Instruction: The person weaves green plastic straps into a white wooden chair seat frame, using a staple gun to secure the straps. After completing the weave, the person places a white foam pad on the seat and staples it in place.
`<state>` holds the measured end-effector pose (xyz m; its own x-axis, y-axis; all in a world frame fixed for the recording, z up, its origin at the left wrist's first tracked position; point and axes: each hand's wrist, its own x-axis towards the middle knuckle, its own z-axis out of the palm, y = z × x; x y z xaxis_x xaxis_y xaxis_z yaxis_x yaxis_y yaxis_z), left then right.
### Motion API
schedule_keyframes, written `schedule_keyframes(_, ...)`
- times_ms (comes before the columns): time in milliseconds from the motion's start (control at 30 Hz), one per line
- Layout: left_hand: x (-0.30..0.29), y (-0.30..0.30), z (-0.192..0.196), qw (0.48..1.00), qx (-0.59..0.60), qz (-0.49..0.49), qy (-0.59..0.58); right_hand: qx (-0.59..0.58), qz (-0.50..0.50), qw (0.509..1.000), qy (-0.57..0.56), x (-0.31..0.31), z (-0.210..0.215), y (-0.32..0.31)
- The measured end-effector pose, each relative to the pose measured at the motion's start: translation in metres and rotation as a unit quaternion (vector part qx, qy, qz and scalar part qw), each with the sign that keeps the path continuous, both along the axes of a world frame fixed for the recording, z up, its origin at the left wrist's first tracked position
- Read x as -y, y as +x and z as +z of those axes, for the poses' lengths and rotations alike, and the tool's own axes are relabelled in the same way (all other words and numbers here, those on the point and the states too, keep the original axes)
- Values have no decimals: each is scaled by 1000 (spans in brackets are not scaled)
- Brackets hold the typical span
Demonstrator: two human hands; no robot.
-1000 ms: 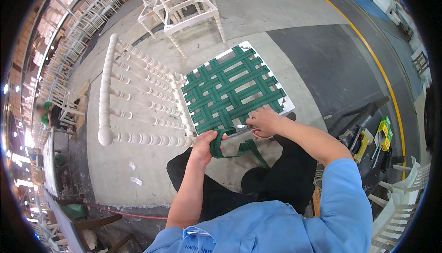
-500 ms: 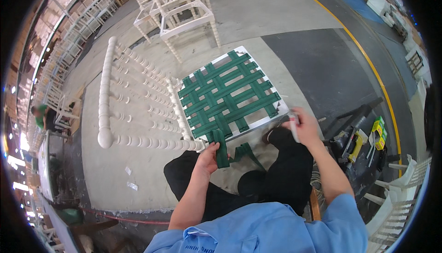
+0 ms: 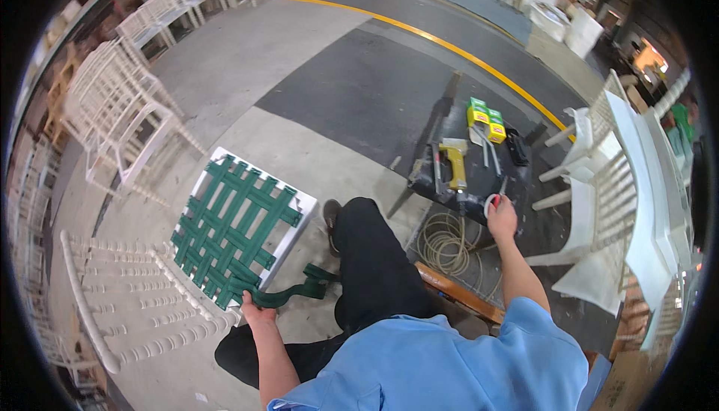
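Holding a loose green strap [image 3: 299, 290] in the left hand [image 3: 258, 310] and a pair of red-and-white-handled scissors [image 3: 496, 201] in the right hand [image 3: 502, 220], the person sits with both hands well apart. The left forearm points up from the lower edge, and its fingers are closed on the strap right beside the near corner of a white chair [image 3: 293, 222]. From that grip the strap curls away to the right, its far part lying near the dark trousers [image 3: 386, 261]

The right arm stretches out to the right, bent slightly at the elbow, its hand wrapped round the scissors' handles with the blades directed away from the body. That hand is over the near side of a low black counter [image 3: 423, 171]; whether the scissors touch it, one cannot tell

The chair is at the left, in front of the person, its seat crossed by woven green webbing [image 3: 232, 216] and its spindled backrest [image 3: 110, 358] on the left side. On the counter lie a yellow tool [image 3: 454, 168], green-and-yellow boxes [image 3: 485, 120] and thin metal strips [image 3: 488, 149], while a coiled hose [image 3: 447, 246] sits just beside it, nearer the person
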<state>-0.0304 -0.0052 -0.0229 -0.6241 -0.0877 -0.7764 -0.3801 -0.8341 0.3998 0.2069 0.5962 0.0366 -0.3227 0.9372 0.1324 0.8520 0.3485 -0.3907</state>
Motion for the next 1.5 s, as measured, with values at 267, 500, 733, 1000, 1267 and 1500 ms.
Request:
schedule_keyframes(267,-4,-9,-12,987,81,137,2,98,-28,995,16,-87,-7,-83)
schedule_keyframes(500,-21,8,12,995,7,-13,-103,-35,126,985,113,-75,-6,-131)
schedule_keyframes(733,-56,-18,54,985,-86,-138,-50,-147,237,960,-12,-15,-14,-204)
schedule_keyframes(1000,-97,-112,37,999,12,-33,15,-217,421,877,-82,62,12,-271)
schedule_keyframes(1267,-103,-160,-7,980,0,81,182,-244,441,833,-230,147,19,-317)
schedule_keyframes(1500,-99,-163,-26,975,-7,44,217,-75,612,668,-417,292,-3,-423)
